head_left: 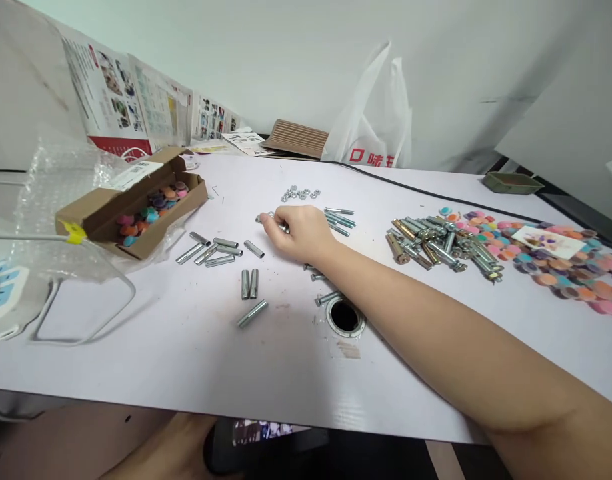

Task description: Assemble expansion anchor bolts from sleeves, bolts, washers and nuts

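Note:
My right hand rests low over the middle of the table, its fingers curled together. Small shiny metal pieces peek out at its fingertips, too covered to name. Behind the hand lies a cluster of hex nuts. Several bolts lie just to its right, and others are partly hidden under the forearm. Metal sleeves are scattered left of the hand, with a pair side by side nearer the front and a single sleeve below them. My left hand is out of view.
A pile of assembled expansion bolts lies on the right, beside colourful discs. An open cardboard box with more discs stands left, near bubble wrap and a white cable. A round hole pierces the table. A plastic bag stands behind.

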### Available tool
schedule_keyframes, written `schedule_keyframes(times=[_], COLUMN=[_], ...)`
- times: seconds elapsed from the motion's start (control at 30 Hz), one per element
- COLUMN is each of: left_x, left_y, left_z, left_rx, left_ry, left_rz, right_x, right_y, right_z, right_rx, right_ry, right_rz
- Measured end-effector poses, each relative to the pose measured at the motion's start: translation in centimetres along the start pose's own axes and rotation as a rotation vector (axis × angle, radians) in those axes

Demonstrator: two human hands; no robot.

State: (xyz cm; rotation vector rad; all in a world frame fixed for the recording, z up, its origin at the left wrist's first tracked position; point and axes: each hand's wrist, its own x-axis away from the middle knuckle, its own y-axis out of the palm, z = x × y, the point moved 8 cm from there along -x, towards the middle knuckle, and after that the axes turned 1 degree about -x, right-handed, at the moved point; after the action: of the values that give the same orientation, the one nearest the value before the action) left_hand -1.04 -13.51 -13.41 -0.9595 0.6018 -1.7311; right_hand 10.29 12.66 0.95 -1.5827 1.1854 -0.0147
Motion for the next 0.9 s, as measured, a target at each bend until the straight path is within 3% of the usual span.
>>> schedule_keyframes(times=[0.13, 0.27, 0.4, 0.63, 0.73, 0.9], left_x=[0.2, 0.3, 0.5, 0.9, 0.8, 0.7], left_y=[1.8, 1.7, 0.8, -0.8, -0.7, 0.1], left_z=[1.9, 3.8, 5.7, 6.4, 6.6, 5.6], left_rx=[-0.027, 0.072, 0.156, 0.211, 0.186, 0.164], left_ry=[-0.056, -0.105, 0.035, 0.312, 0.411, 0.412], left_rz=[-0.112, 0.010, 0.105, 0.175, 0.129, 0.111], right_x=[0.0, 0.1, 0.0, -0.8, -0.9, -1.0], right_y=[0.2, 0.2, 0.4, 0.7, 0.8, 1.0], right_z=[0.1, -0.1, -0.2, -0.1, -0.2, -0.1], right_rx=[-0.007, 0.003, 0.042, 0.105, 0.106, 0.121], right_ry=[-0.003, -0.019, -0.031, -0.014, -0.013, -0.013], right_rz=[-0.012, -0.021, -0.022, -0.015, -0.011, -0.007])
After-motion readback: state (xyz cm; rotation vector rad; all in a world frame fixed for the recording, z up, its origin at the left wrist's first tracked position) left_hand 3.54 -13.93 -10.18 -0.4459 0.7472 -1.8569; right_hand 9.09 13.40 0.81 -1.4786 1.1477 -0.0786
